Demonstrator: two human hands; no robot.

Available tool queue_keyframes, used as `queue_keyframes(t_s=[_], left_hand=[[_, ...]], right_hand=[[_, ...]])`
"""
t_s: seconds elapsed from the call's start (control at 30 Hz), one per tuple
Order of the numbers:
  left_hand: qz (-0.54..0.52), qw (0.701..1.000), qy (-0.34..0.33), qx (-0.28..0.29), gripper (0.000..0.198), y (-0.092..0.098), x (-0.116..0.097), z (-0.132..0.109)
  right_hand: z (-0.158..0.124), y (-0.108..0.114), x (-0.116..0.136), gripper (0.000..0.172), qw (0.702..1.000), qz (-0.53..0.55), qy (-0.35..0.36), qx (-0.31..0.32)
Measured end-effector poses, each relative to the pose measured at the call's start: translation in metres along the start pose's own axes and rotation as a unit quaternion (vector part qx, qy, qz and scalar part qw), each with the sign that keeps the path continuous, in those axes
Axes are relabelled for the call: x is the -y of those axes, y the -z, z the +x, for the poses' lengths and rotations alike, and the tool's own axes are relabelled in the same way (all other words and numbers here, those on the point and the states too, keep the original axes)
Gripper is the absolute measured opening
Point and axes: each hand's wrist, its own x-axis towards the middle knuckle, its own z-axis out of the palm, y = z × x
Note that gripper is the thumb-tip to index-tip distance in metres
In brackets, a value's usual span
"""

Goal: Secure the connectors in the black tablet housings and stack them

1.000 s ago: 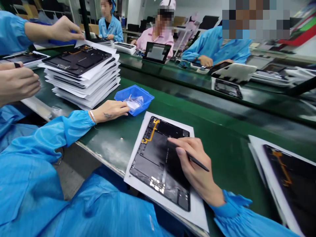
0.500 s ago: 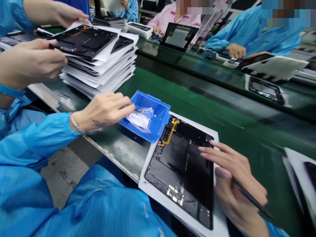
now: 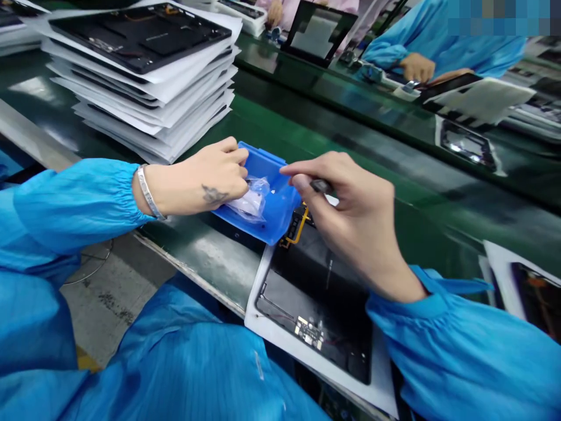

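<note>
Upper left: stacked tablets (image 3: 144,76). Centre: left hand (image 3: 205,181), fingers curled against clear bag (image 3: 254,203) inside blue bin (image 3: 276,225); actual grasp impossible to tell. Right of centre: right hand (image 3: 350,216) pinching dark stylus (image 3: 321,186), over open tablet (image 3: 315,292).

Straight before you, the open tablet (image 3: 315,292) lies on a sheet (image 3: 263,318) whose near edge overhangs the bench edge (image 3: 193,266). The small bin (image 3: 280,213) sits at the tablet's far left corner, overlapping that corner. A plastic bag (image 3: 253,202) lies in the bin. Your left hand (image 3: 205,181) is at the bin's left side, fingers on the bag. Your right hand (image 3: 350,222) hangs above the tablet's far end, just right of the bin, a slim tool (image 3: 321,186) pinched in it. Behind and to the left stands a stack of sheets and tablets (image 3: 149,99). Far right lies another sheet with a device (image 3: 526,283). Across the belt (image 3: 394,175), a co-worker's hand (image 3: 416,67) rests on the opposite bench.
</note>
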Motion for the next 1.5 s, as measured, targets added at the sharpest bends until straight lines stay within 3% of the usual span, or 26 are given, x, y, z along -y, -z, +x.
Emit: queue_keyframes(t_s=[0.2, 0.37, 0.5, 0.63, 0.7, 0.8, 0.93, 1.13, 1.33, 1.5], left_hand=[[0.019, 0.996, 0.081, -0.025, 0.023, 0.010, 0.001, -0.004], [-0.057, 0.985, 0.142, -0.084, 0.027, 0.022, 0.004, -0.001], [-0.050, 0.986, 0.142, -0.068, 0.027, 0.030, -0.001, 0.004], [-0.093, 0.988, 0.107, -0.056, 0.025, 0.030, -0.003, 0.008], [-0.127, 0.985, 0.091, -0.077, 0.026, 0.026, -0.003, 0.009], [-0.154, 0.978, 0.070, -0.123, 0.032, 0.015, -0.002, 0.009], [-0.151, 0.973, -0.010, -0.175, 0.038, 0.002, -0.003, 0.005], [-0.113, 0.980, 0.056, -0.156, 0.036, -0.001, -0.009, -0.007], [-0.139, 0.972, 0.048, -0.183, 0.027, -0.001, -0.015, -0.011], [-0.117, 0.971, 0.056, -0.203, 0.028, 0.001, -0.013, -0.010]], right_hand=[[-0.009, -0.005, -0.023, 0.012, 0.998, 0.026, -0.049, -0.009], [-0.008, -0.009, -0.020, 0.013, 0.995, 0.042, -0.092, -0.012], [-0.009, -0.014, -0.012, 0.027, 0.992, 0.069, -0.101, -0.008], [-0.012, -0.018, -0.009, 0.016, 0.992, 0.051, -0.112, 0.006], [-0.012, -0.018, -0.009, 0.006, 0.991, 0.043, -0.124, -0.004], [-0.011, -0.018, -0.010, 0.011, 0.988, 0.059, -0.144, -0.020], [-0.009, -0.016, -0.010, 0.009, 0.985, 0.074, -0.152, -0.030], [-0.014, -0.018, -0.008, 0.010, 0.994, 0.046, -0.102, -0.019], [-0.017, -0.019, -0.004, 0.031, 0.998, 0.015, -0.054, 0.032], [-0.015, -0.017, -0.004, 0.022, 0.998, 0.010, -0.061, -0.016]])
